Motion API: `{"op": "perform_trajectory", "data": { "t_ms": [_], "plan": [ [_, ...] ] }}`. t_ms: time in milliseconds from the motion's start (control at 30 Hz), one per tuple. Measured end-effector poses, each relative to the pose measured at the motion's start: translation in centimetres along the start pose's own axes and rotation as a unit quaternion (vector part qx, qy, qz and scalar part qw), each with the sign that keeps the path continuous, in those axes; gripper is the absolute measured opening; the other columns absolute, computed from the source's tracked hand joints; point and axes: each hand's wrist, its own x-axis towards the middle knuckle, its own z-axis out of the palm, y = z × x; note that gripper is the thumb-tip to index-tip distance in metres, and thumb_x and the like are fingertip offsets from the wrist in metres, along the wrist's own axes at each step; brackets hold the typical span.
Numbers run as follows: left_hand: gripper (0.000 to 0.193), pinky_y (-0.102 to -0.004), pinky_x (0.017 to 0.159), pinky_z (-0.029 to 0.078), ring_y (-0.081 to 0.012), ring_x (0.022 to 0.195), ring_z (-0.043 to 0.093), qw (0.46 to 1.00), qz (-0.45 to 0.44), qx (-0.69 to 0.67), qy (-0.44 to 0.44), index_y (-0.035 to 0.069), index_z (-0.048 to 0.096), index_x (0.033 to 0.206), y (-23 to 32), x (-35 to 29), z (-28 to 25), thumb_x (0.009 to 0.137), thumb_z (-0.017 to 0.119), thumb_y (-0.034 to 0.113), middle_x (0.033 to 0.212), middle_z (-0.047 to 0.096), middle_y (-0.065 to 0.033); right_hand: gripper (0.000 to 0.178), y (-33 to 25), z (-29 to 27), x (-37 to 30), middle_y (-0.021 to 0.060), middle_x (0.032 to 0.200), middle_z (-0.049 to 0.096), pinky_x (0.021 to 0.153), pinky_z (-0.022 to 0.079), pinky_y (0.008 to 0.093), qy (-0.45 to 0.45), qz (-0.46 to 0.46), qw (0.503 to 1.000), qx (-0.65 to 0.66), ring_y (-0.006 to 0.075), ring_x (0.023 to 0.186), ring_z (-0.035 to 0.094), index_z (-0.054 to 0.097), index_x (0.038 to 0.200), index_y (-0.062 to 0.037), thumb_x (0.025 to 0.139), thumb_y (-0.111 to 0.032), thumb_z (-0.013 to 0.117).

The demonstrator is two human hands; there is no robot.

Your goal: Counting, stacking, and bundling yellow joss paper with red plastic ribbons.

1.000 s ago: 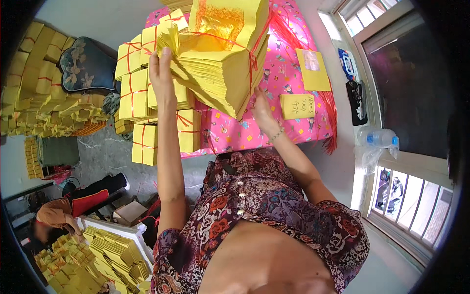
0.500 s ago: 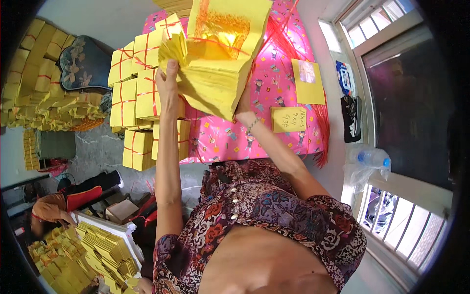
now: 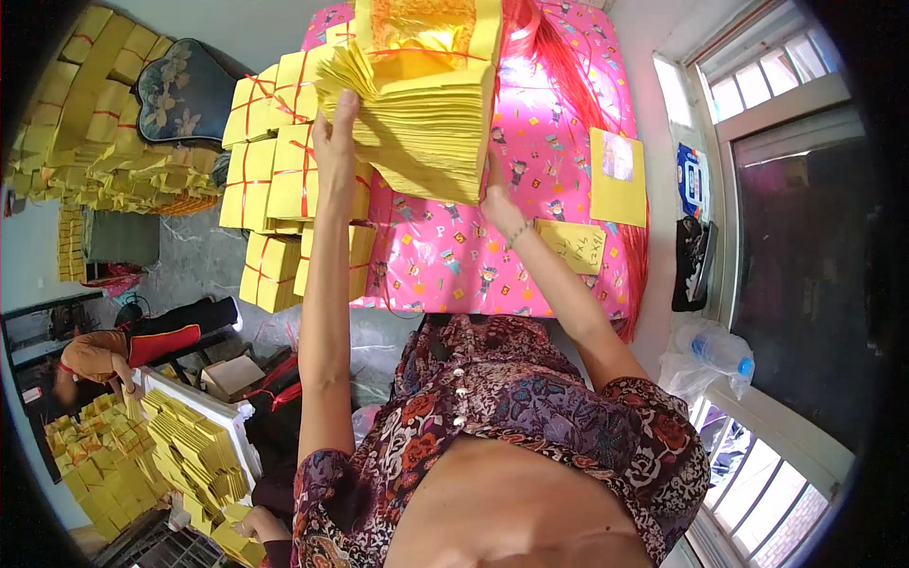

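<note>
A thick stack of yellow paper sheets, tied with red string and with an orange-gold top sheet, is lifted above the pink patterned table cover. My left hand grips the stack's left edge, where the sheets fan out. My right hand supports the stack from below on its right side. Both arms are stretched forward over the table.
Tied yellow paper bundles are stacked at the table's left edge. More yellow stacks fill the far left, and loose ones lie in a white tray. Flat yellow sheets lie at the right. Another person crouches lower left. A window is at the right.
The stack and both hands have moved up and farther forward over the pink table. My right hand has shifted under the stack's right side.
</note>
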Motion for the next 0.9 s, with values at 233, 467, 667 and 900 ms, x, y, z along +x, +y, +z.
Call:
{"op": "perform_trajectory", "data": {
  "t_ms": [233, 467, 667, 900],
  "plan": [
    [0.055, -0.0338, 0.098, 0.034, -0.0161, 0.107, 0.05, 1.0, -0.008, 0.009, -0.006, 0.001, 0.05, 0.123, 1.5, 0.9, -1.5, 0.089, 0.056, 0.044, 0.113, 0.057, -0.008, 0.052, 2.2, 2.5, 0.8, 0.0016, 0.143, 0.034, 0.104, 0.036, 0.0338, -0.059, -0.048, 0.997, 0.009, 0.0166, 0.129, 0.036, 0.025, 0.143, -0.017, 0.098, -0.043, 0.029],
    [0.057, -0.0318, 0.098, 0.034, -0.0169, 0.108, 0.05, 1.0, -0.003, -0.006, -0.002, 0.001, 0.048, 0.126, 2.7, 5.1, -1.8, 0.09, 0.055, 0.045, 0.116, 0.056, -0.008, 0.053, 0.3, 6.7, 4.6, 0.0034, 0.14, 0.039, 0.102, 0.039, 0.0352, -0.032, -0.039, 0.999, 0.004, 0.0194, 0.125, 0.041, 0.026, 0.142, -0.0142, 0.099, -0.044, 0.029],
    [0.055, -0.032, 0.098, 0.032, -0.016, 0.11, 0.049, 1.0, -0.025, 0.011, 0.012, 0.003, 0.048, 0.126, 3.2, 6.9, -2.1, 0.089, 0.056, 0.044, 0.114, 0.056, -0.0065, 0.056, 0.4, 7.7, 4.3, 0.0049, 0.143, 0.036, 0.105, 0.035, 0.0337, -0.031, -0.088, 0.995, -0.022, 0.0201, 0.128, 0.038, 0.025, 0.144, -0.0116, 0.098, -0.044, 0.03],
    [0.051, -0.0316, 0.095, 0.035, -0.0149, 0.106, 0.05, 0.998, -0.061, 0.015, 0.014, 0.003, 0.05, 0.122, 3.6, 7.7, -2.1, 0.09, 0.055, 0.042, 0.113, 0.056, -0.0068, 0.051, -2.6, 9.3, 2.6, 0.005, 0.145, 0.031, 0.107, 0.033, 0.0349, -0.047, 0.002, 0.999, -0.011, 0.0195, 0.132, 0.032, 0.021, 0.144, -0.0141, 0.1, -0.038, 0.028]
  ]
}}
